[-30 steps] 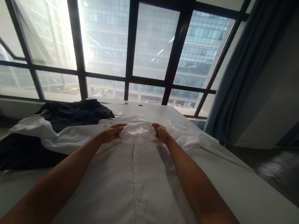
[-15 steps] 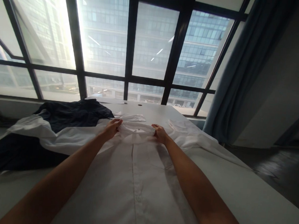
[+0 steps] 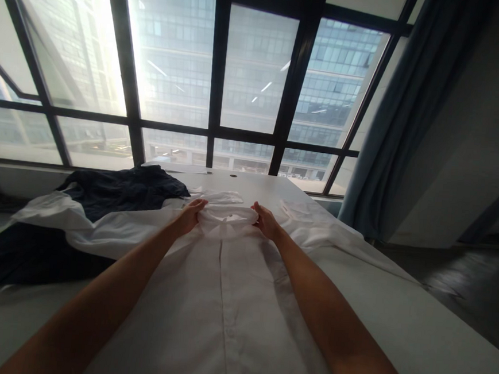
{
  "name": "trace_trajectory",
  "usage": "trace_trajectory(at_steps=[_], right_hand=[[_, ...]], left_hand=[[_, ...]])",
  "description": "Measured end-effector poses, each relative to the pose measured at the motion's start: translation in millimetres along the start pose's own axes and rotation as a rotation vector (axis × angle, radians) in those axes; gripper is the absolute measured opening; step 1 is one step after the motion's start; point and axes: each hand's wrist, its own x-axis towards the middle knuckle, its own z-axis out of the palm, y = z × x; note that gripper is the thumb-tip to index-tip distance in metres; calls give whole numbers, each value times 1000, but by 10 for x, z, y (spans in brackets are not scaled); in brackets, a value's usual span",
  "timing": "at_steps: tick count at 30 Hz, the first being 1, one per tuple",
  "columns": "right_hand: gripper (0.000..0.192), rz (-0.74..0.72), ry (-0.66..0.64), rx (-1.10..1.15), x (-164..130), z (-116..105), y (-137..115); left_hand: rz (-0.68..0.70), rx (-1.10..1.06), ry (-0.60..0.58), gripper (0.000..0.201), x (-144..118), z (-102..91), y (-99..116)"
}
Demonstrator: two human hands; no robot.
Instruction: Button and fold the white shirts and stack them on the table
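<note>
Shirt flat on table, collar at 12 o'clock. L hand and R hand pinch collar ends. Best keep pull even, placket centred. Dark garment at 10.

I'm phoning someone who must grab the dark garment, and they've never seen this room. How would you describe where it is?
Start at the big window and look down to the white table in front of it. The dark garment lies crumpled at the table's far left, beside the white shirt whose collar both hands hold. It is the only dark cloth; everything else there is white.
</note>
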Motion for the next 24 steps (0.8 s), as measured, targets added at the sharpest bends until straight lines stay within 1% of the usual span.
trace_trajectory(at_steps=[2, 3, 6, 8, 10, 12, 14, 15, 17, 18, 20, 24], right_hand=[[51, 11, 3, 19, -22, 10, -15], [49, 13, 28, -11, -23, 18, -11], [40, 11, 130, -157, 11, 51, 30], [31, -12, 179, -291, 43, 67, 55], [25, -74, 238, -436, 60, 69, 54], [23, -184, 311, -535, 56, 59, 26], [24, -291, 351, -566, 37, 44, -20], [25, -315, 348, -562, 27, 39, -43], [28, -304, 313, -531, 13, 32, -78], [29, -290, 299, -513, 12, 31, -88], [30, -284, 300, -487, 25, 27, -88], [29, -305, 354, -508, 73, 8, -51]], left_hand=[[36, 204, 37, 38, -10, -3, -15], [71, 341, 76, 37, -13, -3, -24], [252, 749, 218, 21, -12, 4, -53], [371, 894, 273, 12, -5, 7, -67], [438, 933, 288, 6, 4, 3, -72], [459, 907, 294, 3, 13, -6, -64], [469, 867, 297, 2, 20, -14, -44], [478, 855, 299, 3, 21, -17, -31], [499, 850, 278, 4, 21, -25, -2], [503, 848, 247, 6, 21, -31, 12], [486, 818, 144, 12, 21, -53, 42], [386, 697, -103, 31, 20, -141, 121]])
